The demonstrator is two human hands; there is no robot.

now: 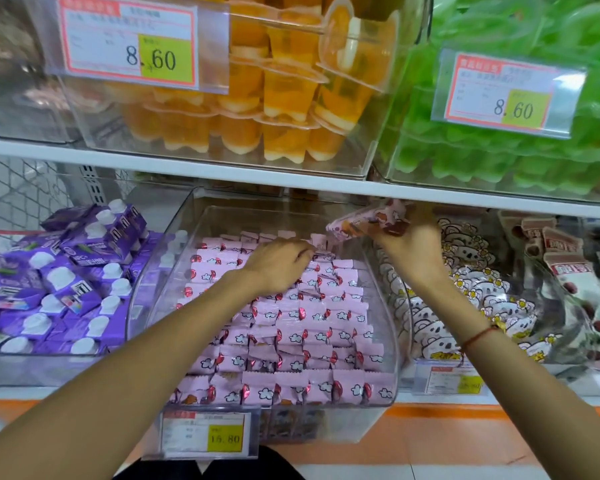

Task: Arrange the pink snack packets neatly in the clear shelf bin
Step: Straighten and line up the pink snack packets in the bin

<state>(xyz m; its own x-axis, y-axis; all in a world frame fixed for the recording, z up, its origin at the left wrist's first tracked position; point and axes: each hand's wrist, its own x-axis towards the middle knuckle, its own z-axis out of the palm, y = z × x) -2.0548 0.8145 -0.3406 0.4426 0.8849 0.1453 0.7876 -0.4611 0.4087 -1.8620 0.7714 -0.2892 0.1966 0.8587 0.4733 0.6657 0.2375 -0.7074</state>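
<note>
A clear shelf bin [385, 341] on the lower shelf holds several rows of pink snack packets [291, 327] with a white flower print. My left hand [279, 263] reaches into the back of the bin, its fingers curled down onto the packets in the far rows. Whether it pinches one I cannot tell. My right hand [411, 242] is raised above the bin's back right corner and grips a small bunch of pink packets [368, 218], held tilted just under the upper shelf edge.
Purple cartons [66, 271] fill the bin to the left. Koala-print packets [465, 299] fill the bin to the right. Above, bins of orange jelly cups [274, 109] and green jellies [499, 161] overhang. A price tag [205, 434] hangs on the pink bin's front.
</note>
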